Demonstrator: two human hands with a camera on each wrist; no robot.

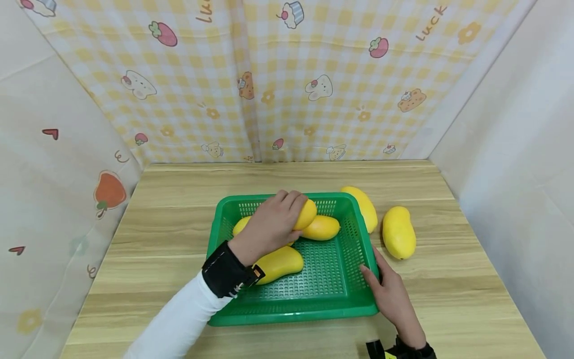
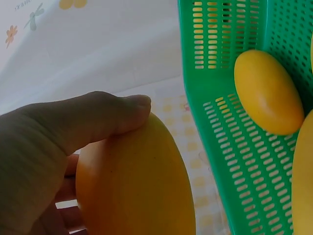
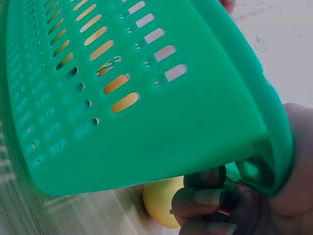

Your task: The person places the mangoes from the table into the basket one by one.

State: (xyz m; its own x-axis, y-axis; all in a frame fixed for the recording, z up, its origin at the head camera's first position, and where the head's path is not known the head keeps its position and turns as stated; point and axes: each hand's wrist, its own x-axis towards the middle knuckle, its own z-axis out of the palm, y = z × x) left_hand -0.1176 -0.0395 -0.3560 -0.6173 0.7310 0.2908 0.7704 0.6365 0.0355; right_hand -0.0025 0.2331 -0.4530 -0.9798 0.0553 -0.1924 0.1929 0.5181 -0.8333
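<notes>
Fingers of the left hand [image 1: 269, 224] were curled over a yellow mango [image 1: 306, 213], thumb pressed along its top in the left wrist view, so it was a full wrap-around grip and not a fingertip pinch. That mango sat above the inside of the green basket [image 1: 287, 313], near the back wall. My guess is that it handled like a ripe mango usually does: fairly weighty for its size, smooth and a bit slick on the skin, firm but bruisable if squeezed hard. Taking it around the fat middle, like this hand did, looked like the sensible spot, since the tapered ends would slide out.

The left forearm came in from the lower left in a white sleeve [image 1: 179, 319] with a black wrist strap, wrist bent slightly down over the basket.

The right hand [image 1: 392, 294] gripped the basket's near right corner, thumb on the rim and fingers hooked under the lip, as the right wrist view showed. The plastic looked light and a little flexy.

Three more mangoes lay in the basket: one [image 1: 321, 228] just right of the held one, one [image 1: 279, 263] partly under the left wrist, one [image 1: 241, 225] mostly hidden behind the hand. Two others [image 1: 398, 232] [image 1: 364, 205] rested on the wooden table [image 1: 157, 224] just beside the basket's right wall.
</notes>
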